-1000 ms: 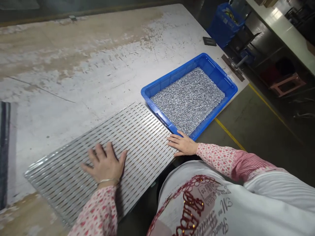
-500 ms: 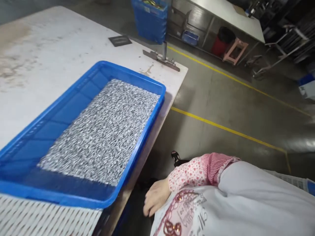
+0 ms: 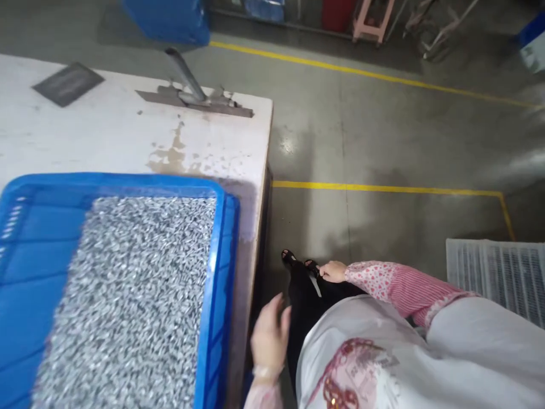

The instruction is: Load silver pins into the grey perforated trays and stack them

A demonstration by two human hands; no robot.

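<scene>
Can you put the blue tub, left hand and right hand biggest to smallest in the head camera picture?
1. Blue tub
2. Left hand
3. Right hand, perhaps looking smaller because it's farther away

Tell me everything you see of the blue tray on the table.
The blue tray looks like plastic: rounded corners, a thick rim, ribbed walls, small slots at the left. It sits upright on the white table, near the edge; the frame cuts off its near end. Many small silvery pieces lie inside. The left hand, nearest, does not touch it.
</scene>
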